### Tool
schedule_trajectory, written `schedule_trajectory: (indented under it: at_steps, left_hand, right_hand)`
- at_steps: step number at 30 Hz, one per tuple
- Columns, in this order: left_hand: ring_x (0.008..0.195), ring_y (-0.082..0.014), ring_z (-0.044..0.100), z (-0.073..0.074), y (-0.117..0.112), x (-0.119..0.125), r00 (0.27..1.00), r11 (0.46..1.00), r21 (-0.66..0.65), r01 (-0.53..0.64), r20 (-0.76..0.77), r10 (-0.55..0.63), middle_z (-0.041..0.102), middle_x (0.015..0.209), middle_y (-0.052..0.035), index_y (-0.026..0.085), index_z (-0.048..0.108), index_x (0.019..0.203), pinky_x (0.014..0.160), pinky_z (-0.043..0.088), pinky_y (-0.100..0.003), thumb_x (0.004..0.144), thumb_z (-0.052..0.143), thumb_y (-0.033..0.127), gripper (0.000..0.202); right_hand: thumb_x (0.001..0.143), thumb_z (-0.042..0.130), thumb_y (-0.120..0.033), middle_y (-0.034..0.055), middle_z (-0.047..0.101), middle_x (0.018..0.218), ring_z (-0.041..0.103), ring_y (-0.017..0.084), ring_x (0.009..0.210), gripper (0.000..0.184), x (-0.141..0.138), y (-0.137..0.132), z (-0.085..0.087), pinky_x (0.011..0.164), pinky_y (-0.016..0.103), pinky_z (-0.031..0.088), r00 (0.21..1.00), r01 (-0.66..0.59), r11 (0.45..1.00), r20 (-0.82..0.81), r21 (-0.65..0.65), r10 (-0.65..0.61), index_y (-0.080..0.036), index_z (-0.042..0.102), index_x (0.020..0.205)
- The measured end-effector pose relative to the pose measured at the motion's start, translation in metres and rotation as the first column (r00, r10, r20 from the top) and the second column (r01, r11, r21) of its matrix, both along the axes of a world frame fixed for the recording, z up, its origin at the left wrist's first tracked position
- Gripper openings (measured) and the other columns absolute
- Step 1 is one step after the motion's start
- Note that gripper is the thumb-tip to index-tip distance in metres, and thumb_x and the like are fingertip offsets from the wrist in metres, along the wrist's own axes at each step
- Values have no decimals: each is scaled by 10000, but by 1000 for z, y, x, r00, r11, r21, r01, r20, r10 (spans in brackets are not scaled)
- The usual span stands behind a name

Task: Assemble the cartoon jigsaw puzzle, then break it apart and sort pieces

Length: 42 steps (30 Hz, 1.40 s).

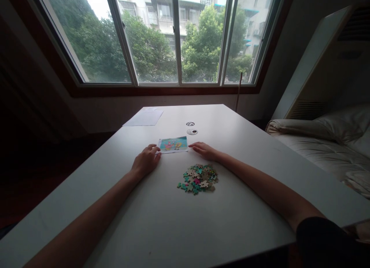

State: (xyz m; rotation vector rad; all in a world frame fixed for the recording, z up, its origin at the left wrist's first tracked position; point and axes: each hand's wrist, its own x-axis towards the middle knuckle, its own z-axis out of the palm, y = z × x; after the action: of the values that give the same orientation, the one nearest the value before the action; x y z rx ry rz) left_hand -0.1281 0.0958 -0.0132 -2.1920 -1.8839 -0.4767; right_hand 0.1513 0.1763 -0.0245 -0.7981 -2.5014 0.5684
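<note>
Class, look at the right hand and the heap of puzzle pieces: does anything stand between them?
Nothing visible does. Only a strip of white table shows between the right hand and the puzzle pieces. The picture card lies to that hand's left, outside this gap.

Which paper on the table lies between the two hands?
The colourful picture sheet, between the left hand and right hand; the pale paper lies farther off, to the left.
</note>
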Motion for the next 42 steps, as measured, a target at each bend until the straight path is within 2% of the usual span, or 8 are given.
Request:
schedule_trajectory:
  at_steps: [6, 11, 15, 21, 29, 32, 36, 42]
  left_hand:
    - [1015, -253, 516, -2, -4, 7, 990, 989, 65, 136, 29, -138, 507, 1143, -103, 176, 577, 917, 822, 455, -375, 832, 390, 268, 225]
    - [997, -231, 521, -4, -13, 42, 948, 950, 70, 304, 81, -309, 534, 1084, -100, 174, 584, 884, 823, 461, -363, 837, 407, 246, 198]
    - [963, -209, 534, -3, -22, 75, 883, 890, 44, 454, 115, -456, 562, 1050, -75, 193, 595, 888, 822, 459, -340, 842, 428, 239, 179]
    - [974, -208, 525, -2, -24, 108, 797, 813, 34, 581, 177, -577, 583, 1056, -79, 206, 607, 975, 844, 441, -341, 845, 438, 202, 214]
    - [947, -201, 529, 0, -28, 107, 745, 789, 63, 612, 289, -601, 617, 997, -78, 198, 619, 968, 835, 434, -342, 846, 442, 181, 215]
    - [914, -189, 534, 2, -34, 105, 730, 789, 83, 609, 332, -598, 622, 955, -65, 198, 618, 935, 816, 435, -325, 839, 455, 177, 190]
    - [838, -179, 534, 5, -46, 112, 719, 802, 122, 585, 379, -583, 618, 862, -58, 189, 611, 877, 747, 445, -306, 831, 461, 165, 159]
    - [777, -182, 510, 8, -59, 126, 667, 790, 189, 584, 443, -599, 613, 757, -52, 190, 623, 808, 689, 441, -302, 827, 489, 183, 135]
  right_hand:
    - [846, 415, -460, 104, 546, 1119, 527, 163, 959, 436, 26, -23, 6, 824, 318, 426, 991, -32, 984, -137, -176, 8, -160, 526, 1142]
    - [745, 584, -434, 25, 559, 813, 446, 82, 612, 377, 63, -50, 20, 559, 218, 386, 993, -109, 964, -73, -241, 94, -149, 601, 992]
    - [694, 639, -430, 41, 563, 863, 476, 103, 686, 349, 77, -64, 26, 571, 217, 377, 992, -123, 963, -44, -240, 116, -161, 638, 915]
    - [701, 645, -384, 48, 590, 865, 523, 144, 796, 292, 71, -75, 26, 716, 262, 411, 989, -142, 972, -62, -186, 132, -178, 643, 908]
    - [677, 662, -367, -2, 565, 714, 437, 71, 563, 251, 65, -78, 15, 507, 196, 353, 990, -27, 951, -141, -309, -18, -151, 586, 779]
    - [709, 633, -356, 3, 578, 720, 490, 86, 612, 224, 62, -82, 13, 565, 215, 387, 969, 54, 955, -214, -291, -120, -153, 580, 787]
    - [776, 558, -345, 28, 611, 779, 543, 121, 702, 270, 58, -92, 17, 617, 247, 416, 944, 114, 973, -284, -199, -169, -184, 599, 988]
    - [774, 571, -313, 36, 649, 833, 570, 139, 740, 176, 47, -111, 25, 640, 267, 430, 924, 108, 976, -343, -188, -168, -191, 621, 890]
